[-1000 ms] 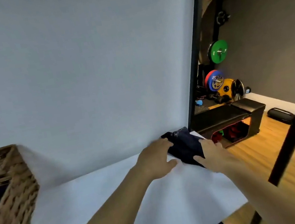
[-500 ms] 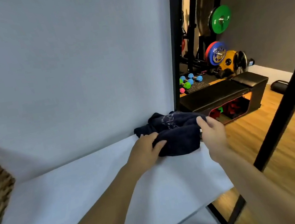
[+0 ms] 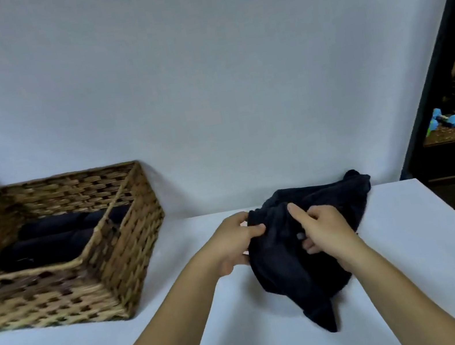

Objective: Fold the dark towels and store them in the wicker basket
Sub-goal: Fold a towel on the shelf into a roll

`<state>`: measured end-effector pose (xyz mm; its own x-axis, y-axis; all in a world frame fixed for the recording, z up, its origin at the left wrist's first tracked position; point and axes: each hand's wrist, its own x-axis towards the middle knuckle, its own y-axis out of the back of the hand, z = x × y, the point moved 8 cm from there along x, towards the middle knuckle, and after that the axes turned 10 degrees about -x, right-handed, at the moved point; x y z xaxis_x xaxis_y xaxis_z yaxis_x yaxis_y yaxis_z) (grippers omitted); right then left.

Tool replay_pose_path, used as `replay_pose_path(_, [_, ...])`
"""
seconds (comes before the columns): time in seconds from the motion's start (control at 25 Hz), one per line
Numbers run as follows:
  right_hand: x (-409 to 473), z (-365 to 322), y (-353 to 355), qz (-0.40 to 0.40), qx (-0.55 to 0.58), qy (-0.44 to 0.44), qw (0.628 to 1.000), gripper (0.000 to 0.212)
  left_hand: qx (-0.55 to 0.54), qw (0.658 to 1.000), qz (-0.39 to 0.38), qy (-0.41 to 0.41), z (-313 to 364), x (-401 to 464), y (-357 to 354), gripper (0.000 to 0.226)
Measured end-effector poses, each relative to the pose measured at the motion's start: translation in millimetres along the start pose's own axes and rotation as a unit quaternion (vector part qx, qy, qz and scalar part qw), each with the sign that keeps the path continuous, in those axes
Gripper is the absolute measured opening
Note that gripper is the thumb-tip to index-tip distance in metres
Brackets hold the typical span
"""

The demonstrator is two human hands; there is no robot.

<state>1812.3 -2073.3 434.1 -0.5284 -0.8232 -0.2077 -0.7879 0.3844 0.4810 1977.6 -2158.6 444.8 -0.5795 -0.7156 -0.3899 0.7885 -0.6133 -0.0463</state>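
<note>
Dark towel (image 3: pixel 296 257): unfolded, bunched, lying on the white table (image 3: pixel 415 245) right of centre frame, one corner trailing toward the lower edge, another part heaped against the white backdrop (image 3: pixel 204 85).

Left hand (image 3: pixel 234 242): grip clenched on the towel's left upper edge, thumb over the cloth.

Right hand (image 3: pixel 322 228): grip clenched on a fold of the towel near its middle, forefinger extended along the cloth, remaining fingers curled into it.

Wicker basket (image 3: pixel 130 250): stands on the table at left of frame, well apart from the towel. Folded dark towels (image 3: pixel 49 240) lie inside it.

Blue dumbbell (image 3: pixel 445 120): on the floor at right edge of frame, beyond a black frame post (image 3: pixel 437 59).
</note>
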Motion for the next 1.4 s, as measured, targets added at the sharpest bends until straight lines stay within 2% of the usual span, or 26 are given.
replay_pose_path(0.08, [-6.3,-3.5,-19.9,-0.026,-0.062,0.017,0.998,0.064,0.039,0.999,-0.033,0.004,-4.9,-8.7,3.8,0.015])
replay_pose_path(0.12, [-7.7,-11.1,-25.9,-0.013,-0.055,0.031,0.998,0.062,0.066,0.997,-0.040,-0.006,-2.7,-12.2,6.0,0.013])
replay_pose_path(0.2, [-10.3,-27.9,-27.5,0.045,-0.004,0.053,0.998,0.047,0.099,0.994,-0.030,-0.035,5.3,-16.6,13.9,0.024])
replay_pose_path(0.32, [-15.7,-41.6,-30.8,0.101,0.139,0.042,0.984,0.024,0.042,0.995,-0.009,-0.092,18.1,-20.6,35.9,0.025])
replay_pose_path(0.44, [-23.1,-29.1,-32.6,0.107,0.356,-0.031,0.928,0.016,-0.068,0.989,0.039,-0.127,25.4,-25.1,71.1,0.026])
replay_pose_path(0.52, [-31.7,-17.8,-26.4,0.125,0.394,-0.064,0.908,0.009,-0.088,0.989,0.061,-0.107,21.7,-29.5,93.6,0.022])
replay_pose_path(0.56, [-35.6,-11.5,-24.4,0.122,0.373,-0.079,0.916,0.012,-0.062,0.993,0.059,-0.081,16.1,-30.6,102.2,0.019])
replay_pose_path(0.6, [-40.5,-7.2,-23.7,0.105,0.301,-0.089,0.943,0.020,-0.002,0.998,0.046,-0.050,8.2,-30.5,109.0,0.016])
replay_pose_path(0.64, [-47.1,-5.2,-25.1,0.081,0.187,-0.088,0.975,0.025,0.081,0.996,0.032,-0.020,-1.3,-30.0,113.8,0.015])
replay_pose_path(0.68, [-53.4,-3.0,-28.4,0.064,0.073,-0.085,0.992,0.028,0.160,0.987,0.022,0.005,-10.6,-30.4,117.9,0.016])
replay_pose_path(0.76, [-62.3,1.4,-39.6,0.050,-0.072,-0.073,0.993,0.031,0.281,0.959,0.022,0.025,-27.2,-24.5,124.4,0.030])
replay_pose_path(0.88, [-69.6,10.0,-36.2,0.069,-0.079,-0.089,0.991,0.031,0.343,0.938,0.043,-0.021,-21.0,-18.0,126.0,0.027])
replay_pose_path(0.96, [-71.3,12.8,3.0,0.174,-0.003,-0.093,0.980,0.030,0.306,0.938,0.110,-0.119,15.3,-19.9,133.9,0.024])
replay_pose_path(1.04, [-77.1,11.0,49.5,0.296,0.071,-0.079,0.949,0.031,0.244,0.927,0.183,-0.218,56.4,-34.8,141.8,0.023])
replay_pose_path(1.08, [-78.3,7.6,61.4,0.316,0.074,-0.066,0.944,0.033,0.237,0.918,0.195,-0.253,69.6,-40.0,139.8,0.024])
replay_pose_path(1.12, [-77.0,3.4,64.9,0.297,0.040,-0.053,0.953,0.036,0.261,0.909,0.187,-0.264,74.4,-40.2,131.7,0.027])
replay_pose_path(1.16, [-74.3,0.6,60.3,0.245,-0.025,-0.057,0.967,0.037,0.324,0.901,0.160,-0.240,70.5,-36.8,118.7,0.032])
replay_pose_path(1.2, [-69.2,3.7,49.3,0.163,-0.094,-0.074,0.979,0.037,0.402,0.889,0.117,-0.185,56.0,-28.1,106.2,0.038])
replay_pose_path(1.28, [-64.2,26.3,29.1,0.006,-0.195,-0.129,0.972,0.044,0.504,0.861,0.032,-0.057,15.3,-18.1,91.7,0.046])
replay_pose_path(1.32, [-60.3,36.5,27.5,-0.014,-0.233,-0.142,0.962,0.051,0.514,0.857,0.015,-0.012,-2.7,-15.5,91.8,0.045])
replay_pose_path(1.4, [-45.5,46.1,34.8,0.046,-0.335,-0.127,0.932,0.061,0.491,0.870,0.044,0.026,-25.0,-10.9,100.1,0.045])
